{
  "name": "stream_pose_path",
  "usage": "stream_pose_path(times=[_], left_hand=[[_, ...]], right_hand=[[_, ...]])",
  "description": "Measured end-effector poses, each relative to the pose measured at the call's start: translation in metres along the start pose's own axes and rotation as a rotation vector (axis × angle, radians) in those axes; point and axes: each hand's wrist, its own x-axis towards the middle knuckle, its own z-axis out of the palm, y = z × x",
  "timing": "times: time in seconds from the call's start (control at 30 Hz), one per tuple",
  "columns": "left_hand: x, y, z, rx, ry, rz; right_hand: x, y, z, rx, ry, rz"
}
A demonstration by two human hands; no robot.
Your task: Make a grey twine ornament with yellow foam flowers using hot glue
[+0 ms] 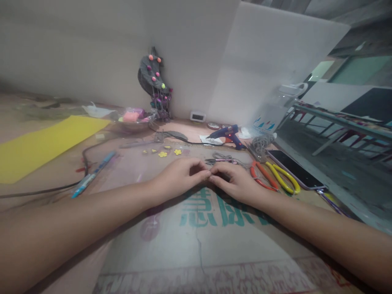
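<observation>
Your left hand (180, 174) and right hand (235, 180) met at narrowly pinched fingertips — whether holding anything, I couldn't tell — while two yellow flowers (178, 152) lay beyond your left hand, one glue gun (225, 132) farther back

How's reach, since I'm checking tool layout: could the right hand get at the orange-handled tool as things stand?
Probably yes: the orange-handled tool lies close beside the right hand, with nothing visible between them, though that hand meets the left hand.
</observation>
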Motion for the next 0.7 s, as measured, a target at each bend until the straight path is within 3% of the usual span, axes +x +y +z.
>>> stream_pose_path(times=[0.7], left_hand=[[0.0001,0.0004,-0.0005,0.009,-0.011,0.019]], right_hand=[[-0.0003,-0.0021,-0.0017,0.013,-0.009,-0.013]])
